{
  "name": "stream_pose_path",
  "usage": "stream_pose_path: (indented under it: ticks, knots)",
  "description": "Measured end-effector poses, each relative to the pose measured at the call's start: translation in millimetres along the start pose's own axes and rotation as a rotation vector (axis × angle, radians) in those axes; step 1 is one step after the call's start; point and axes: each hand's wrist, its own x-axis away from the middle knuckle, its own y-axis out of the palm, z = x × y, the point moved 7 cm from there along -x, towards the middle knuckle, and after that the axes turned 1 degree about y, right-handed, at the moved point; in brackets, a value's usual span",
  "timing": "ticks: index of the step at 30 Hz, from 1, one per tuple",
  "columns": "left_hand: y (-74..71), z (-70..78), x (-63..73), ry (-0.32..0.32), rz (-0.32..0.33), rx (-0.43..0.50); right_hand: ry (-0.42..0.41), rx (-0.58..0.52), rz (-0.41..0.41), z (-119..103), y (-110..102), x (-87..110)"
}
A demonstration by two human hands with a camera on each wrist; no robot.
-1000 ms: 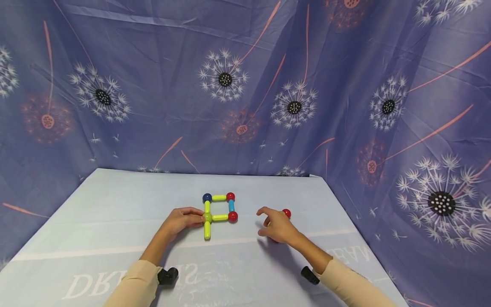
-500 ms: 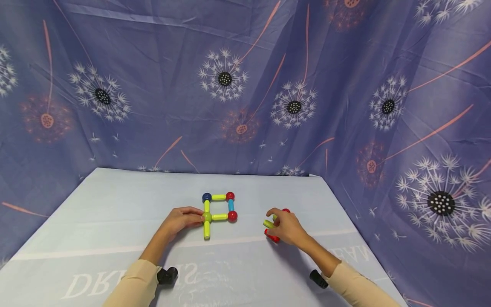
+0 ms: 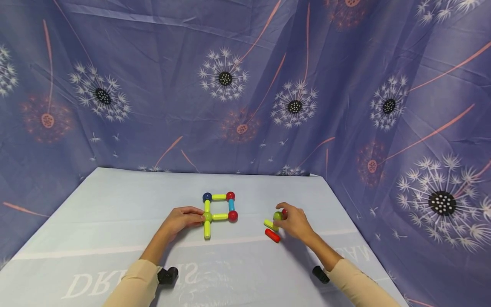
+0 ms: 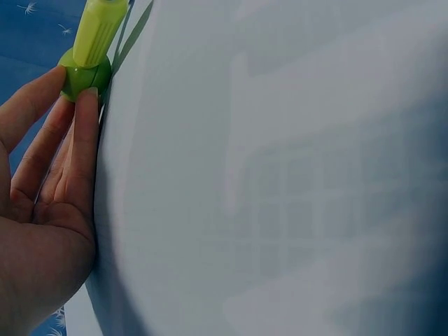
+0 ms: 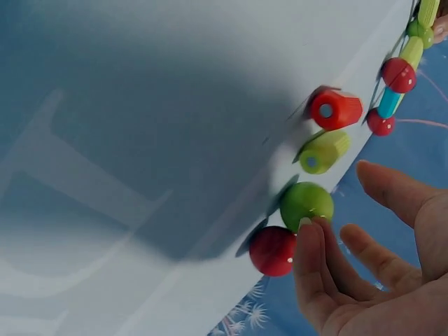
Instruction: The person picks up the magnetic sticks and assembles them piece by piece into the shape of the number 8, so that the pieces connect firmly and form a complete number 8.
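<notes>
My left hand (image 3: 186, 218) pinches a green ball (image 4: 85, 73) at the corner of a square of magnetic rods and balls. A yellow-green rod (image 3: 207, 230) sticks out from that ball toward me. Dark blue (image 3: 207, 197) and red balls (image 3: 232, 215) mark other corners, with a light blue rod (image 3: 231, 205) on the right side. My right hand (image 3: 296, 221) is over the loose pieces, its fingertips at a second green ball (image 5: 306, 203); one digit stands apart from it in the right wrist view. A red ball (image 5: 273, 250) lies beside it, partly hidden in the head view.
A loose yellow-green rod (image 3: 270, 225) and a red rod (image 3: 272, 236) lie left of my right hand on the pale table (image 3: 245, 273). A purple dandelion-print curtain (image 3: 172, 98) hangs behind the table and along its right side.
My right hand has moved right over the loose pieces, so the loose rods and green ball now show. My left hand stays at the square's green corner ball.
</notes>
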Motion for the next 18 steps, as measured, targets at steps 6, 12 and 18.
stream_pose_path:
  ticks: [6,12,18]
  knots:
    - [-0.4,1.2,0.1,0.008,-0.006,0.003,0.022,0.009,-0.013,7,0,-1.8]
    - [-0.1,2.3,-0.1,0.022,-0.017,0.017,0.031,0.019,-0.019,10,1,-3.2]
    - [1.2,1.1,-0.6,0.017,-0.019,0.029,0.052,0.019,-0.028,14,5,-5.0]
